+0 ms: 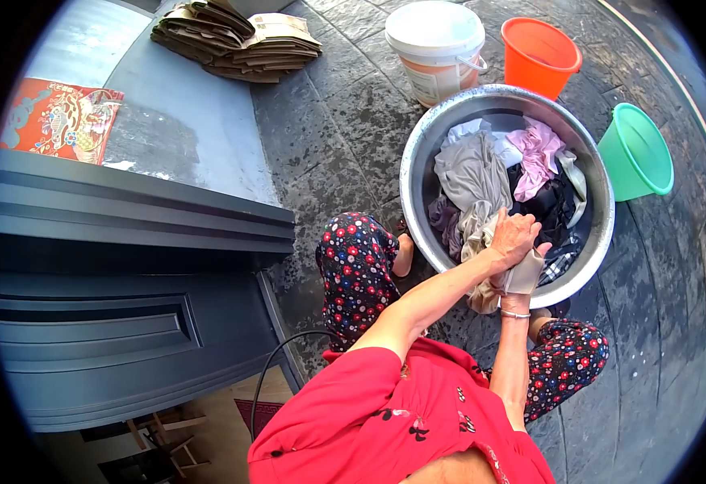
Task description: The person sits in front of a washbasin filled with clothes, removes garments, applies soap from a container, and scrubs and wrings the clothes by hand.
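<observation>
A large metal basin [417, 145] on the stone floor holds several wet clothes: a grey garment [472, 173], a pink one [537, 153] and dark pieces [548, 206]. My left hand [514, 235] grips a beige cloth [482, 242] at the basin's near rim. My right hand [522, 278] sits just below it, closed on the same cloth, a thin bangle on the wrist. The cloth hangs twisted over the rim between both hands. I am crouched, knees in flowered trousers either side.
Behind the basin stand a white lidded bucket [436, 48] and an orange bucket [540, 52]; a green bucket [637, 152] lies tilted at the right. A dark door [127, 323] and grey ledge are at the left, with stacked cardboard [236, 40] and a red patterned bag [58, 119].
</observation>
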Available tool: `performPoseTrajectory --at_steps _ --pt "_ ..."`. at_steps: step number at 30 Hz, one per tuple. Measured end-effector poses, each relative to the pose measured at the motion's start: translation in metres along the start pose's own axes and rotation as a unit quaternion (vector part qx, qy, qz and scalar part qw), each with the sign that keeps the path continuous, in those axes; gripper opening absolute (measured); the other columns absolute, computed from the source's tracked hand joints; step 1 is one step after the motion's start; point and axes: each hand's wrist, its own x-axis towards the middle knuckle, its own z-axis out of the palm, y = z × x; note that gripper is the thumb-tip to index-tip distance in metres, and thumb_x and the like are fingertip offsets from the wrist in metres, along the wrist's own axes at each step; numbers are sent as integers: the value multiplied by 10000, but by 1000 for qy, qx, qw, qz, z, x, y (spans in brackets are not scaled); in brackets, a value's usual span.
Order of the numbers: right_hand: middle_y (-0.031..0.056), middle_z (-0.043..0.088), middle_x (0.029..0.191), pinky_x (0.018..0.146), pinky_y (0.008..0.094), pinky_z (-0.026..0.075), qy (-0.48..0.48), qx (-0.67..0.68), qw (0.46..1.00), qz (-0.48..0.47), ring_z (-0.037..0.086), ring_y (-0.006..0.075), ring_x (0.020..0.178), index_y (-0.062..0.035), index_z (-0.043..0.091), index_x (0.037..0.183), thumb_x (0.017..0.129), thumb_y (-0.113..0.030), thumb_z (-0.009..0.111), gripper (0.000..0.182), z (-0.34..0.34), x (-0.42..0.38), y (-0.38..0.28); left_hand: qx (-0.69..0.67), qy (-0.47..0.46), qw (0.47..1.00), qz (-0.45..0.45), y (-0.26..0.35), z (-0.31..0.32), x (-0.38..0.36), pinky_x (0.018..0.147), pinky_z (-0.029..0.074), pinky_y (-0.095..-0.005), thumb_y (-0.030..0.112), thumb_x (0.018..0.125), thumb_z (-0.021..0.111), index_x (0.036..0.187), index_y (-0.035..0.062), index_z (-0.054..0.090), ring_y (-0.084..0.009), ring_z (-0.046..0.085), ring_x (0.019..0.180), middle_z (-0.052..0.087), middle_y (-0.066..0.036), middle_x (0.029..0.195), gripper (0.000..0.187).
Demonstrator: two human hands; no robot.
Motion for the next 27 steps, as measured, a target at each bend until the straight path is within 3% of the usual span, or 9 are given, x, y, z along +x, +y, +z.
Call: performPoseTrajectory --at_steps 4,5,7,10,11,13,16,21,27 --pt "30 474 1100 1008 331 295 -77 -6 991 -111 444 183 1066 -101 479 1084 904 -574 416 510 -24 3 -5 -132 39 989 -63 16 21 -15 934 340 -497 229 834 546 909 40 554 -329 533 1018 568 -135 899 204" --pt "24 470 1024 994 309 301 -71 30 991 -109 445 168 1021 -81 487 992 896 -563 447 493 -20 -2 -7 -132 137 982 16 30 10 -20 803 359 -428 231 821 534 714 70 546 -288 493 847 510 -111 806 194" --pt "21 475 1024 984 310 307 -150 54 986 -51 445 168 1018 -84 498 1005 906 -568 421 500 -4 4 -8 -166 173 971 9 28 17 -27 802 364 -424 232 816 547 746 72 571 -282 499 863 536 -96 842 175" --pt "30 517 1158 992 353 343 108 -28 994 -18 475 198 1105 -111 518 1144 873 -640 403 605 19 -6 12 -34 121 992 6 -17 15 -23 788 384 -431 227 797 580 825 81 594 -261 537 858 560 -72 834 150" --pt "26 588 1050 795 309 492 240 -104 965 -2 591 156 909 -114 541 1122 794 -735 422 712 66 -9 24 16 126 992 13 -25 15 -18 740 384 -413 241 798 573 806 95 604 -247 531 819 559 -63 816 150" --pt "6 628 804 535 253 505 193 -142 969 60 620 132 626 -120 582 1059 778 -761 403 723 27 -16 16 108 46 992 -43 -26 -17 -5 691 394 -421 231 813 551 815 90 605 -280 542 786 587 -98 810 151" --pt "-2 631 825 540 300 500 230 -56 971 -31 625 158 644 -119 584 1006 784 -758 396 702 71 -17 9 13 125 992 8 -15 -22 -3 663 408 -442 185 865 531 780 18 576 -324 543 745 565 -151 746 192" --pt "9 583 650 563 371 438 183 83 979 -19 559 183 601 -161 525 662 650 -860 438 705 18 -31 -4 -187 -151 967 -84 40 -11 -29 735 417 -427 349 937 407 942 5 529 -345 558 800 572 -181 823 365" --pt "-2 572 699 547 340 432 166 85 963 -197 551 176 611 -122 554 761 665 -882 343 795 9 -38 1 51 -5 992 -113 76 54 -54 573 401 -397 669 753 584 954 142 534 -254 536 616 556 -70 691 566"
